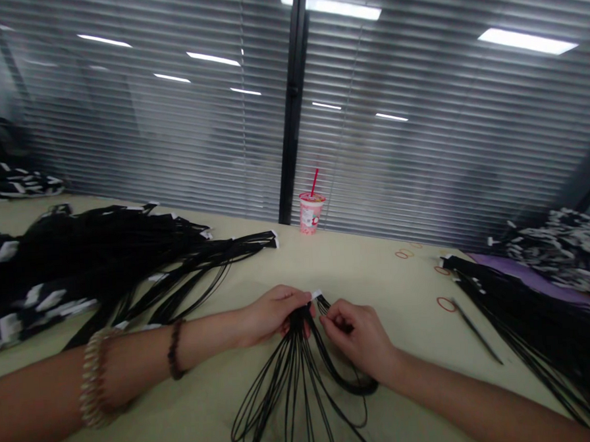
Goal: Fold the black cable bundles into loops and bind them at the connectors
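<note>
My left hand point(283, 312) is closed around the upper end of a bundle of thin black cables point(302, 359). A small white connector point(316, 294) sticks out beside its fingertips. Below the grip the strands fan out toward the table's near edge, some curving into loops. My right hand point(355, 330) is closed in a pinch just right of the connector, on a few of the thin black strands there. Its fingertips partly hide what they hold.
Black cables with white ends point(104, 257) are piled at left. More cable bundles point(537, 314) lie at right, near rubber bands point(446, 304) and a dark thin tool point(477, 333). A pink cup point(309, 215) with a straw stands at the back by the window blinds point(419, 142).
</note>
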The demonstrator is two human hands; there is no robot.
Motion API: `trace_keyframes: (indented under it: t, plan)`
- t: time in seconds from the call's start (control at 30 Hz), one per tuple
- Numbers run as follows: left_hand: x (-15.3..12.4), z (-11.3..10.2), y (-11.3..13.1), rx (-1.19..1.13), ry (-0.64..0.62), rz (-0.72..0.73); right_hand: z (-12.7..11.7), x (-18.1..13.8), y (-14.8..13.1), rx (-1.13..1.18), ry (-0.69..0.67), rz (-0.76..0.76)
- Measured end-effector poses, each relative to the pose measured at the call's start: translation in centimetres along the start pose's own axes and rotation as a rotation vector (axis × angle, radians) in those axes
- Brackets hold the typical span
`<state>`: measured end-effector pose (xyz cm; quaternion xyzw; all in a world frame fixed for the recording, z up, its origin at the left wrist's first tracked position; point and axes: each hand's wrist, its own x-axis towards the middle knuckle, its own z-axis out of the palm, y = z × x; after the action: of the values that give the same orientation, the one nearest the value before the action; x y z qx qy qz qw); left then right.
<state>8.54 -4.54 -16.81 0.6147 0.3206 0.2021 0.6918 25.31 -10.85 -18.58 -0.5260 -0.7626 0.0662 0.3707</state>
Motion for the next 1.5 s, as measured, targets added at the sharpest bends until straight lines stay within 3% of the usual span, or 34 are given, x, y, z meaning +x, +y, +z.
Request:
trace_keyframes:
  t: [0.53,0.8,0.97,1.1,1.23,1.37,1.5]
  plan:
    - [-0.1,0.2,0.4,0.127,-0.004,0.014,0.1,-0.1,0.3,0.012,0.032,0.025]
    - [-0.5,0.4,0.3,0.305,-0.059,0.033,0.4,-0.2,0.3,-0.104,-0.069,-0.067]
    - [-0.5,0.5,0.2,0.274,-0.089,0.031,0.4,-0.2,0.4,-0.09,-0.069,-0.114]
    - [-0.4,0.4,0.6,0.169,-0.043,0.015,0.4,0.0,0.4,-0.094,-0.04,-0.085]
    - [-0.2,0.0,0.6,0.026,0.001,0.007,-0.2,0.4,1.7,-0.192,-0.048,-0.106]
    - [-0.2,-0.7,0.6,-0.026,-0.081,0.001,-1.5,1.4,4.3,-0.322,-0.035,-0.288]
    - [-0.4,-1.0,0.8,-0.048,-0.141,-0.019,-2.4,2.4,6.4,-0.268,-0.001,-0.304]
